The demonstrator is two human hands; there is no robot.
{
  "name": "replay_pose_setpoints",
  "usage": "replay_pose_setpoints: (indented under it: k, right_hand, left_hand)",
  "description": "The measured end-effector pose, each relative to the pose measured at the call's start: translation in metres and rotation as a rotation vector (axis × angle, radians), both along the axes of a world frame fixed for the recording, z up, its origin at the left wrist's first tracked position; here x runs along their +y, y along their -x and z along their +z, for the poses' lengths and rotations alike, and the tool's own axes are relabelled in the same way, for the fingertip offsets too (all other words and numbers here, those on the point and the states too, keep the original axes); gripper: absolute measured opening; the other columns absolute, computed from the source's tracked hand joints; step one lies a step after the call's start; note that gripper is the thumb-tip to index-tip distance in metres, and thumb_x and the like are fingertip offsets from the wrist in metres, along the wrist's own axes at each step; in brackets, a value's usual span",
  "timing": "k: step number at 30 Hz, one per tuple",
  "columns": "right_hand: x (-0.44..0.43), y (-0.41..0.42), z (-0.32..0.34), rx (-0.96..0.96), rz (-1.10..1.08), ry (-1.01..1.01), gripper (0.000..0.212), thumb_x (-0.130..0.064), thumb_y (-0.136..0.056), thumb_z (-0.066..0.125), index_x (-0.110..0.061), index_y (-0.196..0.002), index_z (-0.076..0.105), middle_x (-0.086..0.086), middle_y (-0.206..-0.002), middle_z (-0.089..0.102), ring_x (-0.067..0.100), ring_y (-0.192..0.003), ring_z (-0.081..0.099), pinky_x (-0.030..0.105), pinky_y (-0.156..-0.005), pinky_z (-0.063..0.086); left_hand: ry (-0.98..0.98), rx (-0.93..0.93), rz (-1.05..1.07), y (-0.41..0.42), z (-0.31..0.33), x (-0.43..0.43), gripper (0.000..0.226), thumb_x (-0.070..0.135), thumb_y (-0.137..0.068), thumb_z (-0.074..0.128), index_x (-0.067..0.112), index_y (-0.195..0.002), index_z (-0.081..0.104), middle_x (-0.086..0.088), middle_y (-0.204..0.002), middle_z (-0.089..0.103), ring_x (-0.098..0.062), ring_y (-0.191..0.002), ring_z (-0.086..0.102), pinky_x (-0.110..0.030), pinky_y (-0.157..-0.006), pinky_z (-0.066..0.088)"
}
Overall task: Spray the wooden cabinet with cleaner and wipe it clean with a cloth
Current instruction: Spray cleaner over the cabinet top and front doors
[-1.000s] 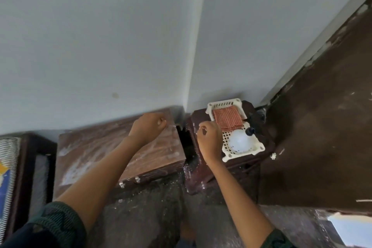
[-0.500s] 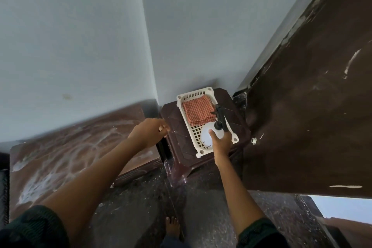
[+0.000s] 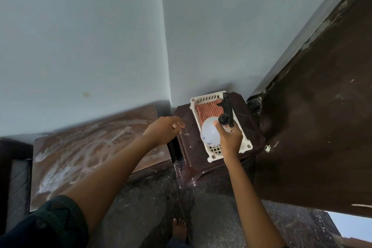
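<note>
A low wooden cabinet [image 3: 104, 143] stands against the wall at left, its brown top streaked with white smears. My left hand [image 3: 164, 130] hovers over its right edge, fingers loosely curled, holding nothing. A white spray bottle [image 3: 209, 133] with a black trigger head [image 3: 226, 116] is tilted over a white plastic basket [image 3: 246, 146]. My right hand [image 3: 230, 138] is closed around the bottle's body. An orange checked cloth [image 3: 209, 109] lies folded in the far half of the basket.
The basket sits on a dark brown plastic stool [image 3: 189, 147] in the room's corner. A large dark brown door or panel [image 3: 314, 127] rises at right. My bare foot [image 3: 179, 227] stands on the speckled dark floor. A dark seat [image 3: 16, 177] is at far left.
My right hand moved from the basket's left rim onto the spray bottle and gripped it, tilting it up. My left hand stayed at the cabinet's right edge. The view shifted.
</note>
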State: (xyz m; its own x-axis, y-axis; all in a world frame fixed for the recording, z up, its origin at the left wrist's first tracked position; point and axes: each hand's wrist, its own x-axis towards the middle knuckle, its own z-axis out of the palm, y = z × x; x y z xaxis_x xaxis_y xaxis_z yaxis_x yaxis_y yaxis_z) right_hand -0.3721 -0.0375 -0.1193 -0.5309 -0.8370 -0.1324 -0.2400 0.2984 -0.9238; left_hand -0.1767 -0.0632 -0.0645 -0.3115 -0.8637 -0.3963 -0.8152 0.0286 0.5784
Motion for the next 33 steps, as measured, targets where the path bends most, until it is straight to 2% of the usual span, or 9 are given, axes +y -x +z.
replay_pose_setpoints:
  k: [4,6,9,14,18,22,26,30,33]
  right_hand:
    - [0.006,-0.038,0.029,-0.024,0.108,0.087,0.03,-0.02,-0.078,0.075,-0.003,-0.102,0.068,0.001,-0.095,0.067,0.016,-0.092,0.059,0.022,-0.076,0.042]
    - [0.01,-0.059,0.038,-0.063,0.15,0.109,0.028,-0.023,-0.077,0.075,-0.002,-0.095,0.069,0.003,-0.087,0.07,0.013,-0.082,0.063,0.014,-0.068,0.043]
    - [0.02,-0.1,0.049,-0.15,0.202,0.142,0.023,-0.022,-0.077,0.075,-0.003,-0.087,0.067,0.0,-0.071,0.064,-0.002,-0.063,0.057,0.006,-0.058,0.04]
    - [0.048,-0.161,0.049,-0.222,0.325,0.128,0.014,-0.022,-0.076,0.076,-0.02,-0.084,0.065,-0.009,-0.069,0.063,-0.006,-0.062,0.058,0.008,-0.06,0.043]
    - [0.06,-0.199,0.036,-0.323,0.418,0.088,0.041,-0.043,-0.069,0.077,-0.033,-0.098,0.049,-0.004,-0.096,0.061,-0.001,-0.083,0.061,0.015,-0.075,0.047]
    - [0.063,-0.233,0.005,-0.449,0.471,-0.038,0.065,-0.04,-0.066,0.075,-0.024,-0.125,0.053,-0.004,-0.117,0.061,0.009,-0.107,0.059,0.026,-0.087,0.048]
    - [0.073,-0.271,-0.045,-0.613,0.511,-0.054,0.044,-0.015,-0.072,0.067,0.0,-0.113,0.058,0.012,-0.113,0.066,0.021,-0.104,0.063,0.029,-0.08,0.053]
    - [0.09,-0.292,-0.101,-0.714,0.407,-0.152,0.021,-0.003,-0.083,0.061,-0.007,-0.104,0.063,0.01,-0.108,0.07,0.026,-0.104,0.065,0.026,-0.077,0.053]
    - [0.095,-0.294,-0.135,-0.708,0.303,-0.238,0.019,-0.002,-0.083,0.059,-0.01,-0.099,0.064,0.01,-0.101,0.07,0.023,-0.089,0.069,0.037,-0.085,0.051]
  left_hand:
    - [-0.056,0.105,0.019,-0.014,0.003,0.005,0.063,0.013,-0.086,0.066,0.019,-0.142,0.038,-0.005,-0.139,0.051,-0.02,-0.123,0.052,-0.03,-0.102,0.04]
    - [-0.127,0.149,-0.009,-0.021,0.004,0.009,0.092,0.019,-0.077,0.077,0.02,-0.15,0.021,-0.005,-0.152,0.033,-0.022,-0.137,0.035,-0.036,-0.112,0.029]
    - [-0.151,0.18,0.001,-0.047,0.004,0.027,0.111,0.029,-0.068,0.085,0.024,-0.151,0.012,0.0,-0.158,0.019,-0.022,-0.142,0.022,-0.048,-0.117,0.022]
    - [-0.079,0.187,0.125,-0.109,-0.007,0.071,0.098,0.04,-0.062,0.087,0.03,-0.142,0.032,0.006,-0.145,0.038,-0.016,-0.129,0.039,-0.044,-0.109,0.035]
    - [-0.098,0.207,0.158,-0.151,-0.016,0.104,0.084,0.035,-0.065,0.085,0.03,-0.136,0.041,0.011,-0.13,0.047,-0.008,-0.113,0.044,-0.025,-0.091,0.035]
    - [-0.149,0.224,0.146,-0.185,-0.038,0.13,0.071,0.033,-0.068,0.084,0.026,-0.13,0.049,0.015,-0.115,0.049,-0.009,-0.106,0.049,-0.028,-0.087,0.044]
    - [-0.181,0.215,0.193,-0.218,-0.085,0.152,0.067,0.036,-0.073,0.08,0.026,-0.13,0.045,0.018,-0.108,0.047,-0.006,-0.097,0.047,-0.016,-0.075,0.041]
    - [-0.202,0.134,0.205,-0.23,-0.145,0.177,0.077,0.058,-0.069,0.075,0.033,-0.134,0.04,0.016,-0.122,0.053,-0.006,-0.102,0.049,-0.026,-0.084,0.043]
    - [-0.15,0.085,0.219,-0.229,-0.188,0.189,0.089,0.072,-0.064,0.068,0.039,-0.138,0.031,0.015,-0.132,0.05,-0.011,-0.114,0.052,-0.031,-0.09,0.046]
